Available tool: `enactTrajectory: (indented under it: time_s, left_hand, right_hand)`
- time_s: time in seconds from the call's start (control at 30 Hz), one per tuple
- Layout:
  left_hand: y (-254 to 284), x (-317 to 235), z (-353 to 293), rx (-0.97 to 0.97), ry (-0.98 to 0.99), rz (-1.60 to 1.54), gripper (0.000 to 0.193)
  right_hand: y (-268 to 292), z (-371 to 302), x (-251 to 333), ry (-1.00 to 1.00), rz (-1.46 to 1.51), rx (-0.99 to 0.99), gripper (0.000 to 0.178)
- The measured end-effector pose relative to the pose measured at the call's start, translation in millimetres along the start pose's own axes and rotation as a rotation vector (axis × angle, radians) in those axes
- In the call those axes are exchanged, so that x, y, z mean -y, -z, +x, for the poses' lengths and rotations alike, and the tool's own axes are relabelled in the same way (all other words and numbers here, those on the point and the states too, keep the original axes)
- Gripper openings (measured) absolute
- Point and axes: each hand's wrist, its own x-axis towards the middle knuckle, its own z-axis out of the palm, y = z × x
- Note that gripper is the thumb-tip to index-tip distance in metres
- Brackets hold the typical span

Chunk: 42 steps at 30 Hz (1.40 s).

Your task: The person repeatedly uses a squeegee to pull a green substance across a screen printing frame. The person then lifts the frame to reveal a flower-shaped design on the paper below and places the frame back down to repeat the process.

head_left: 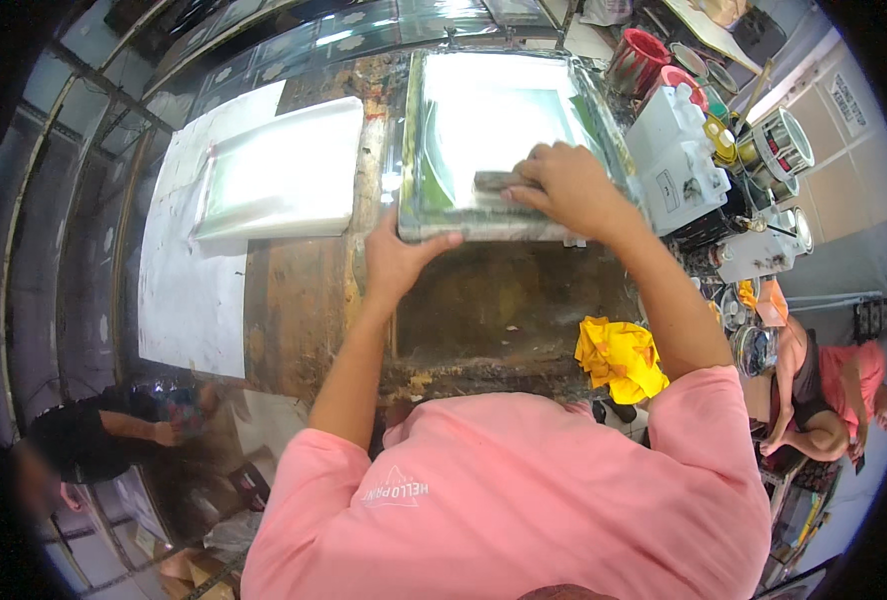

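A screen printing frame (411,140) lies on the worn work table, its mesh bright white in the glare, with green along the inner sides. My right hand (572,190) is closed round a squeegee (502,182), which rests on the mesh in the near half of the frame. At the near left corner my left hand (401,258) grips the frame, its thumb along the near edge. The fingers of that hand are partly hidden by the frame. What lies under the frame cannot be seen.
Left of the frame, a stack of white sheets (289,170) sits partly on larger white paper (192,305). A crumpled yellow cloth (621,360) lies by my right elbow. White jugs (676,165), red buckets (639,62) and metal cans (786,140) crowd the right side. People are at both sides.
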Motion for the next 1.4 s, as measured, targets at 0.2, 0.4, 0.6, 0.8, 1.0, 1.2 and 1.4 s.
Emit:
enactTrajectory:
  time_s: [0.2,0.4,0.6,0.8,1.0,1.2,1.4]
  left_hand:
    - [-19.2,58.7,-4.8,-0.232,-0.234,0.750,0.107]
    - [-17.6,66.0,-3.6,-0.157,-0.225,0.679,0.117]
    - [-15.1,65.7,-3.4,-0.172,-0.264,0.664,0.119]
    - [-14.3,61.7,-1.5,-0.220,-0.345,0.602,0.122]
    - [-13.1,59.8,-4.5,-0.167,-0.280,0.500,0.119]
    - [-15.5,63.7,-3.7,-0.232,-0.376,0.536,0.121]
    - [-14.0,48.5,-8.7,-0.198,-0.276,0.544,0.112]
  right_hand:
    - [-54.6,-37.9,22.2,-0.126,0.210,0.019,0.039]
    - [-92.8,-29.0,8.4,-0.079,0.058,-0.156,0.035]
    - [-117.8,100.8,-88.2,-0.140,-0.070,-0.116,0.040]
    - [-90.9,195.0,-164.0,-0.076,0.064,-0.041,0.051]
    - [-122.7,159.1,-147.8,-0.106,-0.021,-0.151,0.042]
    - [-93.5,57.0,-51.8,-0.123,-0.122,-0.034,0.043]
    - [-39.0,-22.5,30.7,-0.167,-0.005,0.003,0.039]
